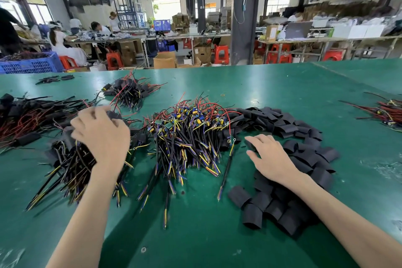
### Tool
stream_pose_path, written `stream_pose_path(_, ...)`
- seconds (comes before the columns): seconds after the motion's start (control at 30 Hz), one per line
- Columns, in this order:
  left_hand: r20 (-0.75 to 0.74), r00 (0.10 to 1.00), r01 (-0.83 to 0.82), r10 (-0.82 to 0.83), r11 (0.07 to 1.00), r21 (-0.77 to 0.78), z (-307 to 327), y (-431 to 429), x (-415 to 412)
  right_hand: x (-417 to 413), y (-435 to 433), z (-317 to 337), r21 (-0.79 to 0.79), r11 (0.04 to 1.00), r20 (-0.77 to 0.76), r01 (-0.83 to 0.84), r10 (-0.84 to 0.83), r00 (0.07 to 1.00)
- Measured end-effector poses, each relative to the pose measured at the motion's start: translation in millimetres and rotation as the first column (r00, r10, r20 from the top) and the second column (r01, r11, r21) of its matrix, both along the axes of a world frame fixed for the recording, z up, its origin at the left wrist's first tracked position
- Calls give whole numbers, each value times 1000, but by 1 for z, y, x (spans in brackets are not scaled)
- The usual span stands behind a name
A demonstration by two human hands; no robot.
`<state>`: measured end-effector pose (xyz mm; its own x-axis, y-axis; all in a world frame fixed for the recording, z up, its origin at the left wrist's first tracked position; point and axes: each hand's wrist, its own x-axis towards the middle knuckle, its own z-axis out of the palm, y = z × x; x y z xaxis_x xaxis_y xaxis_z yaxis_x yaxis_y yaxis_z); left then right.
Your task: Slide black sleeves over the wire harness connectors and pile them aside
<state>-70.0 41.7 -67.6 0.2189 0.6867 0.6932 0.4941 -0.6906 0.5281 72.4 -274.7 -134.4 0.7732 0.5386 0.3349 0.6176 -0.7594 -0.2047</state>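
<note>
A heap of bare wire harnesses (187, 135) with blue and yellow connectors lies in the middle of the green table (282, 85). To its right spreads a pile of loose black sleeves (304, 159). My right hand (269, 156) rests on this pile, its fingers on one black sleeve (250, 144). My left hand (102, 135) hovers over the pile of sleeved harnesses (71, 159) at the left, fingers curled around a sleeved harness (114, 115). One single harness (227, 165) lies between the heap and the sleeves.
More sleeved harnesses lie at the far left (28, 117) and behind (128, 91). Red-wired harnesses (387, 113) sit at the right edge. A blue crate (32, 63) stands at the back left. People work at benches beyond the table.
</note>
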Motion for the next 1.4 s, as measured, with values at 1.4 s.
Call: stream_pose_path(1.4, 465, 406, 830, -787, 104, -548, 93, -102, 48, -34, -24, 67, -155, 675, -792, -722, 352, 499)
